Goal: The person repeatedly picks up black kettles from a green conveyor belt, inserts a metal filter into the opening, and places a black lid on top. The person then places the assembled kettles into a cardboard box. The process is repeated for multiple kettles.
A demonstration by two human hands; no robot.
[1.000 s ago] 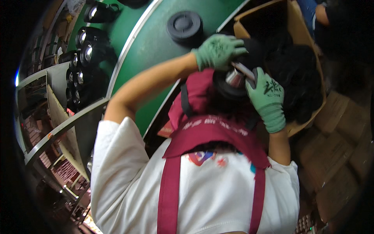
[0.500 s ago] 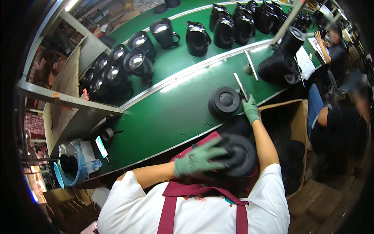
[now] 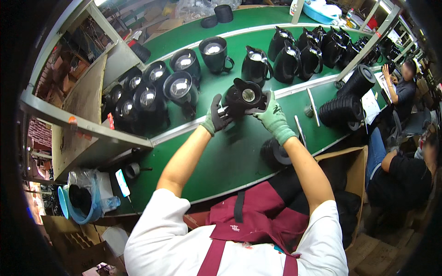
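Observation:
Between my two gloved hands, a black jug is held over the green workbench, its shiny round opening turned toward me. My left hand, in a green glove with a dark palm, grips the jug's left side. On the other side my right hand, in a green glove, closes around its right edge. Just below the right hand, a short stack of round black parts lies at the bench's near side, partly behind my forearm. A slim silver tool rests beside it.
Beyond the pale rail stand black jugs with spouts and, farther left, wide-mouthed black jugs. Stacks of ribbed black rings lie at right. A lit phone and blue basin are at left. Co-workers sit at right, past a cardboard box.
My left hand has left the round black part on my lap, and my right hand has left the silver tool. Both have moved forward and now hold a jug.

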